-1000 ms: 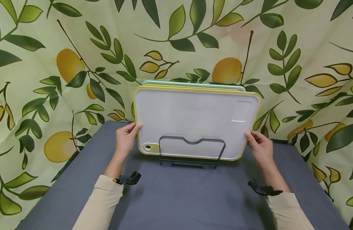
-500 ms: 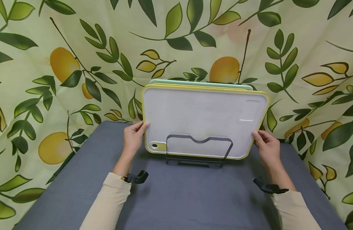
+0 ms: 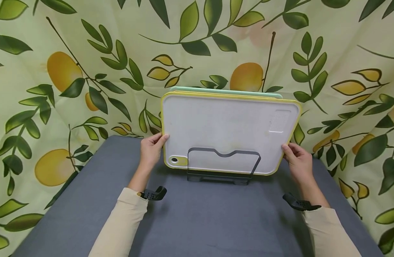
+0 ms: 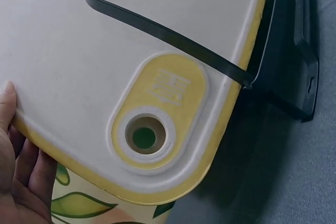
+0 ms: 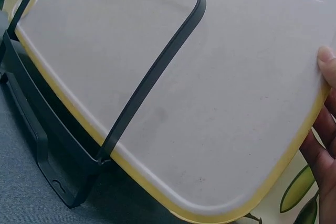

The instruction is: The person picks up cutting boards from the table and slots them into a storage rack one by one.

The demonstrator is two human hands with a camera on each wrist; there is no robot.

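Observation:
A white cutting board with a yellow rim [image 3: 229, 125] stands upright, leaning back a little, in a dark metal rack [image 3: 224, 154]. Its lower left corner has a round hole in a yellow patch [image 4: 168, 90]. My left hand [image 3: 151, 150] pinches the board's left edge, thumb on the front face and fingers behind. On the opposite edge my right hand [image 3: 299, 162] grips the same way, its thumb [image 5: 326, 62] flat on the white face. A mint-green board [image 3: 226, 91] shows only its top edge behind the white one; the rest is hidden.
The rack's feet rest on a dark grey-blue tabletop [image 3: 216, 217]. Close behind the boards hangs a cloth backdrop [image 3: 113, 89] printed with leaves and orange fruit. A black strap with a camera mount [image 3: 153, 193] sits on the left wrist, and a similar one [image 3: 299, 203] on the right.
The rack with its boards has shifted to the right across the table, both hands travelling with it, mostly in the first half second. Both hands keep their hold on the board's sides.

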